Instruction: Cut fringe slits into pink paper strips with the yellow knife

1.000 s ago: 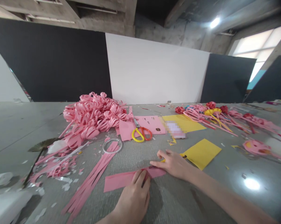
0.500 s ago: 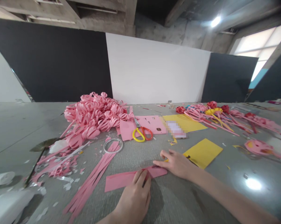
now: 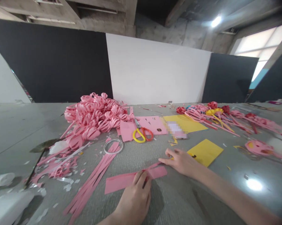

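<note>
Left hand, head view: your left hand [image 3: 135, 197] keeps its fingers bunched, tips down on the pink paper strip [image 3: 118, 183]; whether they pinch it, you cannot tell.
Right hand, head view: your right hand [image 3: 181, 162] is closed around a slim yellow tool [image 3: 191, 154], mostly hidden, its index finger pointing left.
Pink paper strip: it lies on the grey surface [image 3: 131, 156] right in front of you, a narrow sliver parting from its far edge near your right index fingertip.
Beyond: scissors [image 3: 138, 124] lie partly over pink sheets [image 3: 128, 131].
Beside your right hand: a yellow sheet [image 3: 207, 151].
</note>
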Available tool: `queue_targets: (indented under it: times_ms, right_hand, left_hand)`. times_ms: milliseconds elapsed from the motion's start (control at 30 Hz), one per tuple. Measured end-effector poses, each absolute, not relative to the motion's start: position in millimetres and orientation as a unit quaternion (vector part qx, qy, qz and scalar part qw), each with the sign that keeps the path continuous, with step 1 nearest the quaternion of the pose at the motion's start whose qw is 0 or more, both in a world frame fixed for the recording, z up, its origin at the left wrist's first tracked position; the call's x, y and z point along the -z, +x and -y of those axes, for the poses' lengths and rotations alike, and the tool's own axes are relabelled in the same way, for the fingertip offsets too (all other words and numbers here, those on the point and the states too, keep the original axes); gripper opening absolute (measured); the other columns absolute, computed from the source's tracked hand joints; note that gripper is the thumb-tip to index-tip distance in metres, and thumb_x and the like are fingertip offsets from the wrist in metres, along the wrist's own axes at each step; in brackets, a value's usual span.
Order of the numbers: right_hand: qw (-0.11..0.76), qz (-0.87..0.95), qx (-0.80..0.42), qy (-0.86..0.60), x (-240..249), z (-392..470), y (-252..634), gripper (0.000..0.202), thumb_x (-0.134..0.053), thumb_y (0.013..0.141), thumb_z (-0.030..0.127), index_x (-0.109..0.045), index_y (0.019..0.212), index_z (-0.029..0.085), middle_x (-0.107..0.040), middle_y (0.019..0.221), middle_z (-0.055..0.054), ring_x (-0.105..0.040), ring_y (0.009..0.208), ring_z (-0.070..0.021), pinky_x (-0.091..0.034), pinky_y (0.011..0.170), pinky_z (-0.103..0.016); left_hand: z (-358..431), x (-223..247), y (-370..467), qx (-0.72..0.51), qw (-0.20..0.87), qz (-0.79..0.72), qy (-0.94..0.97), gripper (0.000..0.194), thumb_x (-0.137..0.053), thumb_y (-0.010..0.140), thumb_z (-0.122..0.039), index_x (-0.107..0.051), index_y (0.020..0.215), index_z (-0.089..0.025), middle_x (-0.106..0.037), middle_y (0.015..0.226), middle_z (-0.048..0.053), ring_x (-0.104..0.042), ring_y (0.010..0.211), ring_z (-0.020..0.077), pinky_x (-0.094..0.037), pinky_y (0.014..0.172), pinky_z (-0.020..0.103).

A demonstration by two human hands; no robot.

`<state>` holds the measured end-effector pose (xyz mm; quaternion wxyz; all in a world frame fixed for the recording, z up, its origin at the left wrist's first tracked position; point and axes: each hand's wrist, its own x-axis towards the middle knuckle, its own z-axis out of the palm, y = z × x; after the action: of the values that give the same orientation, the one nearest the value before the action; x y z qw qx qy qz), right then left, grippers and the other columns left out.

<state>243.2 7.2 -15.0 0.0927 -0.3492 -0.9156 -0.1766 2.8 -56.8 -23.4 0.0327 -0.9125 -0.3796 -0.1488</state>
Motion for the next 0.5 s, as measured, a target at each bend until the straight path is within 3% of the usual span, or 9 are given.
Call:
queue_targets:
  times_ms: [233, 500]
  right_hand:
    - [0.104, 0.911, 0.131, -0.377, 3.5, -11.4, 256.7, 0.028, -0.040, 0.086, 0.023, -0.055, 0.109, 0.030, -0.046, 0.087, -0.004, -0.046, 0.067, -0.0112, -0.038, 0.067, -0.026]
    - [0.160, 0.899, 0.128, -0.388, -17.3, -5.0, 235.8, 0.032, -0.035, 0.088, 0.025, -0.051, 0.115, 0.029, -0.045, 0.090, -0.005, -0.046, 0.065, -0.0102, -0.038, 0.064, -0.025]
  left_hand:
    - [58.4, 22.3, 0.6, 0.180, 0.009, 0.378, -0.908, 0.039, -0.036, 0.072, -0.002, -0.047, 0.108, -0.013, -0.050, 0.109, 0.010, -0.045, 0.104, 0.0230, -0.048, 0.081, 0.034]
    - [57.6, 22.3, 2.8, 0.157, 0.059, 0.410, -0.897, 0.036, -0.037, 0.072, -0.005, -0.050, 0.104, -0.016, -0.051, 0.110, 0.012, -0.047, 0.104, 0.0250, -0.047, 0.081, 0.038]
